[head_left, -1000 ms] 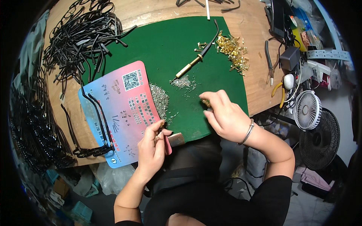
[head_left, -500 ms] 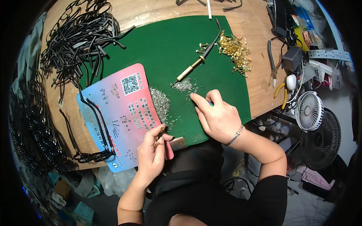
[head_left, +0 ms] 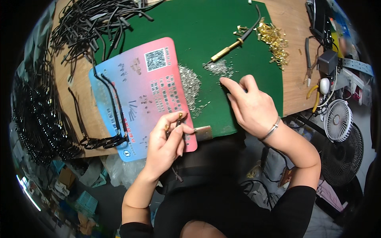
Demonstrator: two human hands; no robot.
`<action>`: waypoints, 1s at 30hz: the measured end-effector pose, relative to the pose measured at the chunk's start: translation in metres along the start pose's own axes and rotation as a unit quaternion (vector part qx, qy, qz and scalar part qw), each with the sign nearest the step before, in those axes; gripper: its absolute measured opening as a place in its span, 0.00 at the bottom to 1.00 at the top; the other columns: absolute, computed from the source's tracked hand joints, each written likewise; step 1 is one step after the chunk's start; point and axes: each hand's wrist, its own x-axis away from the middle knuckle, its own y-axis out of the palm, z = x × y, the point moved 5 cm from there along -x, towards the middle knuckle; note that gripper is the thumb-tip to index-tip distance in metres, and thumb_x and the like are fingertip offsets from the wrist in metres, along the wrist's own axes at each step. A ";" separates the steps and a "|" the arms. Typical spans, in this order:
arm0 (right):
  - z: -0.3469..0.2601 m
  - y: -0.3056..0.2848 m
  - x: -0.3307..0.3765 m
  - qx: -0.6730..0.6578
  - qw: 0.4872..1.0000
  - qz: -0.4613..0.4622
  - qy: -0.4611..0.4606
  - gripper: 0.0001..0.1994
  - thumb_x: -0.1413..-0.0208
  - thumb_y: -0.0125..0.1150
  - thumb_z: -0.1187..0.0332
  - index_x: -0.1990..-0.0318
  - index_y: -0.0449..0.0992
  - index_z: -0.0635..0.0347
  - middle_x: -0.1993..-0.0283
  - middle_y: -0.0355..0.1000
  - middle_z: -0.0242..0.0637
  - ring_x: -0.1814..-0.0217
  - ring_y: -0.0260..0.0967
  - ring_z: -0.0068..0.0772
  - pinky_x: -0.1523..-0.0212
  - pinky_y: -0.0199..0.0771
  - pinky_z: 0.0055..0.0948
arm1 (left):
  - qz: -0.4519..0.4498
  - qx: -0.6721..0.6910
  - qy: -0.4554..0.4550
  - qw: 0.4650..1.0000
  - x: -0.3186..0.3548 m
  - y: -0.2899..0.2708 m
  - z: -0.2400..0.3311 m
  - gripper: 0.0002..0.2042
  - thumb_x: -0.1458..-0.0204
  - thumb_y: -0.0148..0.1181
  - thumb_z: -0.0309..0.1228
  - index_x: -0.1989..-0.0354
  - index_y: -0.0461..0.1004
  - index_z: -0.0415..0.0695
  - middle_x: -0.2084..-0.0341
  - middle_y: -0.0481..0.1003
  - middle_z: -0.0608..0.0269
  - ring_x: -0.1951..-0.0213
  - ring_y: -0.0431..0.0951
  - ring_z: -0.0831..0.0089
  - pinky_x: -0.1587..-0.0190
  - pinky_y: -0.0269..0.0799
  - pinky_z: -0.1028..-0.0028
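My left hand (head_left: 166, 139) is closed around a small dark and gold-coloured piece (head_left: 180, 116), probably part of an eyeglass temple; a thin dark tip (head_left: 177, 174) shows below the hand. With its index finger stretched out and the thumb apart, my right hand (head_left: 256, 105) reaches to the edge of a small pile of tiny silver screws (head_left: 219, 68). Nothing shows between those two fingertips. Beside that pile lies a brass-handled screwdriver-like tool (head_left: 226, 51) with a dark cord or tail. A larger heap of tiny silver parts (head_left: 190, 88) lies along the printed mat's edge.
A pink and blue printed mat (head_left: 139, 91) overlaps the green mat (head_left: 214, 23). Black eyeglass frames (head_left: 105, 141) rest at its left; black temples (head_left: 99, 23) are heaped behind. Gold-coloured pieces (head_left: 274, 41), pliers (head_left: 308, 65) and a white fan (head_left: 338, 120) stand rightward. A metal block (head_left: 204, 133) sits at the front edge.
The view has shifted, so the table appears higher and further right. My left hand has turned slightly, showing more of the gold-coloured piece. My right hand stays by the small screw pile.
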 end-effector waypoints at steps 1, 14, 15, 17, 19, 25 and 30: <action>-0.002 0.000 0.000 -0.034 0.999 -0.021 0.007 0.16 0.48 0.52 0.71 0.50 0.67 0.51 0.66 0.61 0.45 0.76 0.69 0.47 0.75 0.73 0.40 | 0.004 0.005 -0.003 1.000 0.000 0.000 -0.001 0.13 0.41 0.42 0.22 0.48 0.60 0.35 0.68 0.74 0.56 0.85 0.63 0.86 0.80 0.61 0.86; -0.055 0.018 0.006 -0.264 0.944 -0.185 -0.070 0.11 0.45 0.49 0.72 0.55 0.66 0.60 0.71 0.67 0.42 0.67 0.65 0.45 0.69 0.73 0.39 | 0.106 -0.222 0.133 0.960 0.003 0.006 -0.008 0.15 0.48 0.43 0.16 0.51 0.65 0.34 0.66 0.74 0.56 0.68 0.75 0.74 0.64 0.71 0.76; -0.056 0.018 0.006 -0.261 0.945 -0.187 -0.067 0.10 0.46 0.49 0.72 0.55 0.66 0.60 0.71 0.67 0.42 0.67 0.65 0.44 0.69 0.73 0.39 | 0.110 -0.245 0.149 0.952 0.003 0.008 -0.006 0.16 0.49 0.44 0.16 0.51 0.65 0.34 0.65 0.74 0.55 0.66 0.76 0.72 0.62 0.71 0.75; -0.056 0.020 0.007 -0.257 0.947 -0.184 -0.066 0.10 0.46 0.50 0.72 0.56 0.66 0.61 0.72 0.67 0.42 0.68 0.65 0.44 0.69 0.74 0.38 | 0.117 -0.288 0.175 0.934 0.004 0.009 -0.004 0.17 0.50 0.44 0.16 0.50 0.65 0.34 0.65 0.74 0.52 0.65 0.76 0.69 0.61 0.71 0.73; -0.056 0.021 0.008 -0.253 0.950 -0.171 -0.068 0.09 0.46 0.50 0.72 0.58 0.66 0.61 0.73 0.66 0.42 0.68 0.65 0.44 0.70 0.74 0.38 | 0.122 -0.331 0.198 0.914 0.005 0.011 -0.001 0.17 0.51 0.45 0.16 0.50 0.65 0.34 0.64 0.74 0.51 0.65 0.77 0.67 0.61 0.72 0.73; -0.054 0.019 0.009 -0.279 0.943 -0.156 -0.096 0.12 0.47 0.51 0.72 0.55 0.66 0.62 0.70 0.67 0.45 0.68 0.64 0.45 0.73 0.73 0.35 | 0.156 -0.397 0.289 0.857 0.008 0.019 -0.001 0.19 0.54 0.47 0.15 0.50 0.66 0.35 0.66 0.74 0.50 0.67 0.77 0.62 0.63 0.73 0.70; -0.043 0.033 0.000 -0.469 0.816 -0.323 0.097 0.16 0.41 0.42 0.68 0.46 0.64 0.60 0.69 0.66 0.36 0.74 0.66 0.27 0.77 0.70 0.25 | 0.149 -0.422 0.275 0.851 0.009 0.018 -0.002 0.21 0.56 0.48 0.15 0.49 0.66 0.36 0.65 0.74 0.50 0.67 0.78 0.59 0.64 0.73 0.69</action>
